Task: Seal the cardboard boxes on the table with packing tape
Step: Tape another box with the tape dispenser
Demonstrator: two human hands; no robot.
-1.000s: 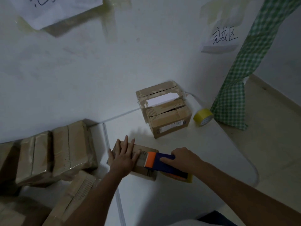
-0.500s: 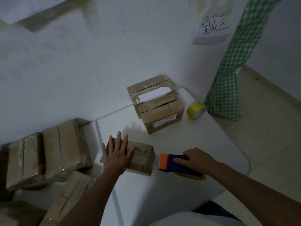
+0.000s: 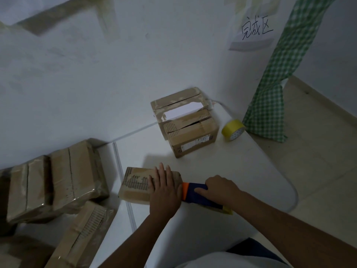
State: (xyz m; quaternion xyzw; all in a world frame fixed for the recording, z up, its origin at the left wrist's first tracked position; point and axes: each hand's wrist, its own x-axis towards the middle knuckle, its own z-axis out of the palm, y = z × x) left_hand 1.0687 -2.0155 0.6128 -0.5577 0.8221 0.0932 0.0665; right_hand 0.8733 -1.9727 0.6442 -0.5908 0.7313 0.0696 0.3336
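- Small cardboard box (image 3: 139, 185) lies flat on the white counter (image 3: 241, 171), near its front-left edge, just right of the seam between the two counter sections.
- Left hand (image 3: 164, 192): palm down, fingers straight and spread over the box's right half, pressing it flat. Half a second ago this hand sat more toward the left end of the box; it is now shifted right, toward the dispenser.
- Tape dispenser (image 3: 195, 193) (blue body, orange nose): half a second ago it stood clear of the box with a gap between; now its nose is against the box's right end, beside the left hand.
- Right hand (image 3: 220, 189): grip wrapped round the dispenser body, index finger along the top.
- Judgement: another strip is being started at the right end; the box is not yet fully sealed.
- Beyond: a taller box (image 3: 190, 130) with torn flaps by the wall; yellow tape roll (image 3: 233, 129) beside it; wrapped boxes (image 3: 58, 176) stacked at left.
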